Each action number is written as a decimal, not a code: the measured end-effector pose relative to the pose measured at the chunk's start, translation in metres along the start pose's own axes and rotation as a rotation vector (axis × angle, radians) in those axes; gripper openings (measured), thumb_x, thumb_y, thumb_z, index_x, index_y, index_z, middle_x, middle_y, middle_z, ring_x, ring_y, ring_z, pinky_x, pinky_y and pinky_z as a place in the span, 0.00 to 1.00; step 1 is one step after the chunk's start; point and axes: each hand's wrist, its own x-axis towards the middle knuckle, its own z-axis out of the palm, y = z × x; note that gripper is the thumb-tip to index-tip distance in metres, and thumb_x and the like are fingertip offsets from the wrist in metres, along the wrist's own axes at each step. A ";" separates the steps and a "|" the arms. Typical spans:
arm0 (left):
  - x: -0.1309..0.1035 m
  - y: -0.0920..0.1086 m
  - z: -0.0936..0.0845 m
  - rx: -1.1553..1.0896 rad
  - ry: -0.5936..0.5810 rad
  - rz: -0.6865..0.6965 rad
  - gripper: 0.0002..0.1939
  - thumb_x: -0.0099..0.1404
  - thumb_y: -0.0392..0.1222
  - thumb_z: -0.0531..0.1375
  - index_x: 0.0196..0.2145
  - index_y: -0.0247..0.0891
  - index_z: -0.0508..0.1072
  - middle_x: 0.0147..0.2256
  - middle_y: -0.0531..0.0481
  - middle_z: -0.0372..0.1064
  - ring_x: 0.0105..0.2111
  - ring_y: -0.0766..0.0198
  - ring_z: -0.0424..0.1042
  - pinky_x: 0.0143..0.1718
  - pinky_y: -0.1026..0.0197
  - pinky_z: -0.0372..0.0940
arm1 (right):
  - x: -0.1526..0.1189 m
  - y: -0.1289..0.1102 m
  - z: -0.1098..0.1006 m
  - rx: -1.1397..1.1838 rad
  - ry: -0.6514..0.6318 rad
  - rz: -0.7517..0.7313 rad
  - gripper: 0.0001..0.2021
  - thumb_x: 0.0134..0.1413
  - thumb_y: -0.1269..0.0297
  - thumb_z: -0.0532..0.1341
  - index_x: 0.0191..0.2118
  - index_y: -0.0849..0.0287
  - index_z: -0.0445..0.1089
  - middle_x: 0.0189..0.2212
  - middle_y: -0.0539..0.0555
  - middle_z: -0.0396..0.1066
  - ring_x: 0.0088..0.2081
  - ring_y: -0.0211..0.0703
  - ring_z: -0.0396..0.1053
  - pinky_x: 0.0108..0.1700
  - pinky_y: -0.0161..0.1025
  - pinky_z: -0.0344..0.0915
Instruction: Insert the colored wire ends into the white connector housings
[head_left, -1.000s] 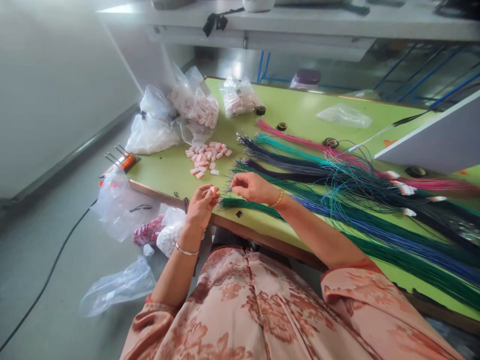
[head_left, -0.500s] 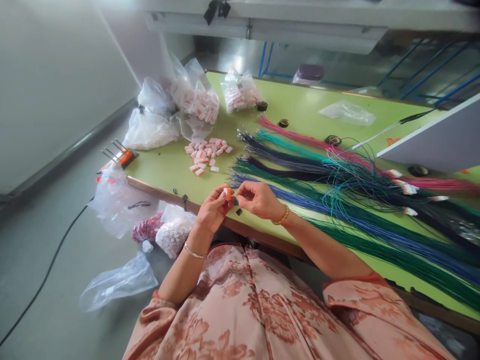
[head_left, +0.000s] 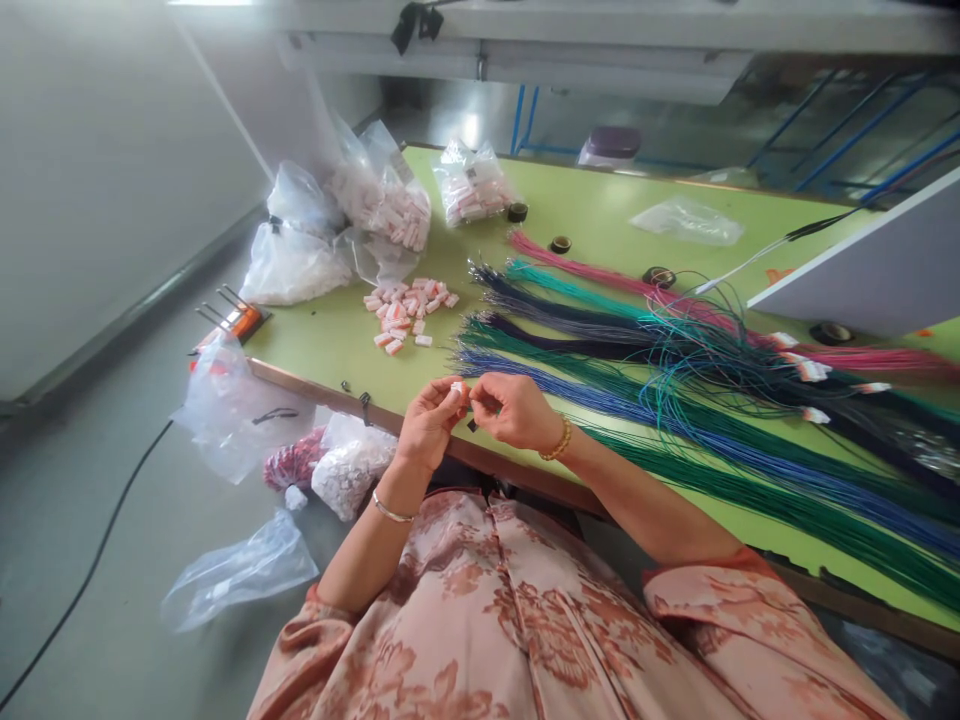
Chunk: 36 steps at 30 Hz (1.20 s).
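My left hand [head_left: 429, 428] is closed in a pinch around a small white and orange plastic connector [head_left: 457, 387], held just above the table's front edge. My right hand [head_left: 517, 412] is right beside it, its thumb and forefinger pinched together close to the connector. Whatever thin thing the right fingers grip is too small to make out. Beyond the hands lies a loose pile of similar connectors [head_left: 405, 312]. A bundle of blue wires [head_left: 555, 380] runs away rightward behind my right hand, beside a bundle of green wires [head_left: 720, 482].
Bags of connectors [head_left: 476, 185] stand at the back of the green table [head_left: 315, 345]. Pink wires [head_left: 592, 262], dark wires [head_left: 570, 305] and black tape rolls [head_left: 560, 244] lie to the right. A white panel [head_left: 862, 265] rises at right. Plastic bags [head_left: 352, 465] are below the front edge.
The connector has turned in my left fingers, so its white part shows more and its orange less. My right fingers have closed in nearer to it. The view has shifted slightly.
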 end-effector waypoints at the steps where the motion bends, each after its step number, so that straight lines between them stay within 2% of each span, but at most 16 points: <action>1: 0.000 -0.002 0.003 0.013 0.020 0.018 0.17 0.48 0.43 0.73 0.34 0.36 0.75 0.30 0.52 0.74 0.27 0.71 0.70 0.32 0.66 0.65 | -0.001 0.001 0.002 -0.024 0.003 -0.009 0.04 0.51 0.69 0.56 0.26 0.57 0.63 0.24 0.52 0.68 0.27 0.37 0.62 0.33 0.35 0.57; 5: -0.001 -0.006 0.009 0.063 0.073 0.051 0.18 0.46 0.44 0.74 0.33 0.35 0.75 0.29 0.52 0.74 0.26 0.72 0.69 0.30 0.67 0.63 | -0.008 0.007 0.006 -0.011 0.016 0.031 0.05 0.54 0.68 0.54 0.28 0.57 0.64 0.25 0.52 0.68 0.26 0.38 0.62 0.32 0.35 0.57; 8: -0.003 -0.006 0.011 0.094 0.060 0.057 0.17 0.48 0.44 0.73 0.33 0.35 0.75 0.28 0.52 0.74 0.25 0.73 0.69 0.29 0.67 0.62 | -0.015 0.011 0.007 0.032 0.013 0.047 0.05 0.55 0.68 0.54 0.30 0.57 0.64 0.24 0.51 0.67 0.25 0.37 0.60 0.31 0.34 0.56; 15: -0.013 -0.015 0.013 0.169 0.085 0.081 0.20 0.45 0.46 0.74 0.33 0.35 0.76 0.27 0.52 0.74 0.26 0.71 0.70 0.30 0.67 0.63 | -0.031 0.012 0.021 -0.110 0.021 0.053 0.05 0.52 0.70 0.54 0.28 0.58 0.64 0.25 0.53 0.69 0.25 0.37 0.60 0.31 0.35 0.54; 17: -0.014 -0.015 0.012 0.192 0.071 0.064 0.20 0.45 0.47 0.74 0.33 0.34 0.76 0.27 0.51 0.74 0.26 0.71 0.70 0.30 0.66 0.64 | -0.028 0.018 0.014 -0.047 -0.034 0.051 0.06 0.54 0.69 0.55 0.29 0.59 0.67 0.24 0.52 0.69 0.25 0.36 0.60 0.31 0.34 0.54; 20: -0.011 -0.012 0.007 0.190 0.041 0.030 0.21 0.46 0.48 0.74 0.34 0.34 0.76 0.29 0.50 0.75 0.26 0.71 0.70 0.31 0.66 0.65 | -0.013 0.037 -0.011 0.050 -0.075 0.098 0.09 0.58 0.65 0.55 0.33 0.59 0.72 0.26 0.50 0.71 0.26 0.35 0.63 0.32 0.33 0.57; 22: -0.009 -0.011 0.003 0.179 0.037 0.003 0.22 0.45 0.48 0.74 0.35 0.34 0.76 0.31 0.49 0.75 0.27 0.71 0.70 0.31 0.66 0.65 | 0.002 0.053 -0.025 -0.067 -0.026 0.191 0.09 0.58 0.65 0.57 0.34 0.60 0.74 0.31 0.52 0.73 0.30 0.37 0.65 0.35 0.33 0.59; 23: -0.008 -0.012 0.002 0.175 0.038 -0.009 0.22 0.44 0.48 0.75 0.34 0.34 0.76 0.31 0.48 0.76 0.27 0.71 0.70 0.31 0.66 0.66 | 0.009 0.061 -0.030 -0.148 -0.043 0.232 0.08 0.57 0.66 0.58 0.35 0.60 0.74 0.32 0.53 0.73 0.31 0.37 0.66 0.36 0.34 0.59; 26: -0.004 -0.015 0.000 0.164 0.048 -0.016 0.22 0.44 0.48 0.74 0.34 0.34 0.76 0.31 0.48 0.75 0.28 0.70 0.70 0.31 0.66 0.66 | 0.025 0.076 -0.028 -0.360 -0.131 0.309 0.07 0.55 0.65 0.61 0.37 0.57 0.75 0.36 0.54 0.73 0.35 0.40 0.67 0.36 0.35 0.57; 29: -0.003 -0.018 0.000 0.156 0.051 -0.004 0.21 0.46 0.48 0.74 0.35 0.34 0.76 0.31 0.48 0.75 0.28 0.70 0.70 0.31 0.65 0.66 | 0.030 0.081 -0.019 -0.451 -0.169 0.332 0.07 0.57 0.63 0.60 0.36 0.57 0.75 0.37 0.55 0.72 0.37 0.41 0.67 0.35 0.35 0.56; 32: -0.002 -0.018 0.000 0.146 0.050 -0.014 0.21 0.46 0.47 0.74 0.34 0.34 0.76 0.30 0.48 0.75 0.27 0.71 0.70 0.31 0.65 0.65 | 0.028 0.082 -0.018 -0.463 -0.191 0.282 0.08 0.60 0.66 0.56 0.36 0.59 0.73 0.37 0.55 0.72 0.36 0.41 0.67 0.37 0.35 0.56; 36: -0.001 -0.016 0.001 0.126 0.049 -0.028 0.21 0.44 0.48 0.74 0.33 0.34 0.76 0.29 0.49 0.75 0.26 0.71 0.69 0.30 0.66 0.65 | 0.023 0.083 -0.031 -0.509 -0.166 0.186 0.10 0.62 0.67 0.53 0.37 0.61 0.71 0.38 0.58 0.72 0.37 0.43 0.67 0.36 0.36 0.55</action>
